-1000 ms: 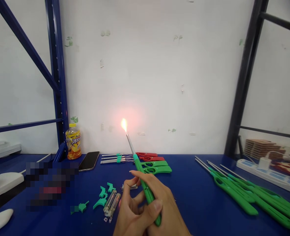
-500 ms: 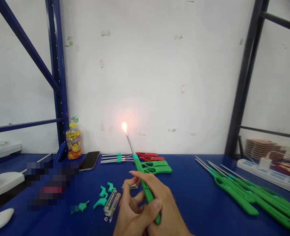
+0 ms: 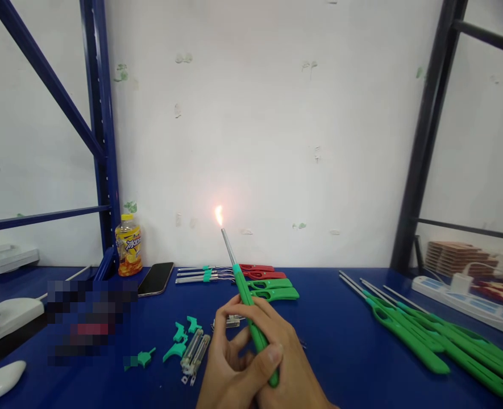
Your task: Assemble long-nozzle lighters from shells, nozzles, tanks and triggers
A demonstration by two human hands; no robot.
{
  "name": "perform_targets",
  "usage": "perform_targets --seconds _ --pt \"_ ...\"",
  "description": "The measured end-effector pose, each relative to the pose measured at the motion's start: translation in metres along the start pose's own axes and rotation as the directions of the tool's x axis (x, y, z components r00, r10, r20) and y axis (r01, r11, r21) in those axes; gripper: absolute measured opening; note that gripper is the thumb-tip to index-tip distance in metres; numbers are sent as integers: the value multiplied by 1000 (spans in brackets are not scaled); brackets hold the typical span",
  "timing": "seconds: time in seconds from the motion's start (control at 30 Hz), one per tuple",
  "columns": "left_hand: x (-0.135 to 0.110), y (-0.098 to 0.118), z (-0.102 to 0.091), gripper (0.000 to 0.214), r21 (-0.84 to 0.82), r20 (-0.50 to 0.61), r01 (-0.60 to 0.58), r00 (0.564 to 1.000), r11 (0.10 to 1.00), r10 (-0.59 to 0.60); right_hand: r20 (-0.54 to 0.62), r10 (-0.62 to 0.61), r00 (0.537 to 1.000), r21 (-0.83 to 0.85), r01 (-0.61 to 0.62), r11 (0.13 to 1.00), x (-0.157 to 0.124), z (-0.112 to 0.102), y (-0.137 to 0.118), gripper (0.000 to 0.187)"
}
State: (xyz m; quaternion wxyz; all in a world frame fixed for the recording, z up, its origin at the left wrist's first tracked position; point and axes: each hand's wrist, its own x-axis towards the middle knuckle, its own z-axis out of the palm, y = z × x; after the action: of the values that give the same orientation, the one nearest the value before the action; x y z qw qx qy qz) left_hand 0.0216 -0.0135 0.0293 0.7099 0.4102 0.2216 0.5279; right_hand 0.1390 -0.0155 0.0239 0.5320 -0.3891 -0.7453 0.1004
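Note:
A long-necked green gas lighter (image 3: 243,289) is tilted up and to the left, with a lit flame (image 3: 219,215) at its metal tip. My left hand (image 3: 229,369) wraps around the handle from the left, its thumb lying across the lower end. Closed on the same handle from the right is my right hand (image 3: 291,358), its fingers overlapping the left ones. The trigger area is hidden by the fingers. Just left of my hands lie clear fuel tanks (image 3: 195,352) and small teal plastic pieces (image 3: 175,349).
Behind my hands, red and green lighter handle shells (image 3: 272,292) lie beside metal tubes (image 3: 198,278). Several green lighters (image 3: 413,335) rest at right near a power strip (image 3: 468,301). A phone (image 3: 156,279) and a drink bottle (image 3: 129,244) stand at back left.
The flame has become narrower and more wavering. The lighter's tip has shifted slightly right and up, and the fingers across the handle have moved a little. Both hands still hold it.

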Motion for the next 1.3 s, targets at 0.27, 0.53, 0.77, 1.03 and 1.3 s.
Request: perform_targets --seconds 0.27,0.53,0.77,1.03,1.3 --pt "0 0 -1 156 22 18 -5 1000 1000 4 82 105 991 -9 -105 994 7 -9 -17 62" --pt "0 -2 -2 156 23 -12 -8 1000 1000 8 104 104 989 28 -107 994 11 -10 -17 57" --pt "3 4 -8 116 159 22 -57 998 986 54 10 49 999 -111 -47 993 3 -20 -10 51" --pt "10 58 -30 74 333 -72 -125 985 934 158 -220 209 953 -401 -284 871 10 -102 33 50" --pt "1 64 -33 46 199 -22 -101 994 975 107 -18 521 854 -607 -423 672 0 -167 102 41"
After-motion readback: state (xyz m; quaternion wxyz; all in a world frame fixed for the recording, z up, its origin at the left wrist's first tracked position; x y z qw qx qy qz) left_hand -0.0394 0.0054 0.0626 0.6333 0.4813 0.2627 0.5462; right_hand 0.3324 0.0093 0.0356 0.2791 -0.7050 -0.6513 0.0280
